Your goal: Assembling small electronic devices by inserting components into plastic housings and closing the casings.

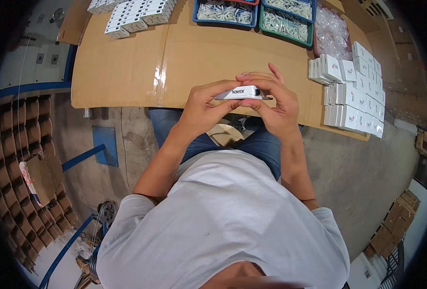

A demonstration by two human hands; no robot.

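Note:
Just above the near edge of the cardboard-covered table, both of my hands grip a small white box [237,93] with dark print on its narrow side. My left hand [204,107] pinches its left end between thumb and fingers. At the other end, my right hand [277,103] has its thumb below and fingers over the top, some of them raised. A dark patch shows at the box's right end, by the right fingers; whether it is an opening or print I cannot tell.
Rows of white boxes stand at the table's back left [141,14]; stacked white boxes [355,103] fill its right end. Blue [225,23] and green [285,38] trays hold small white pieces. Beside them sits a red tray of clear plastic bags [330,31]. Cardboard dividers [27,159] stand left.

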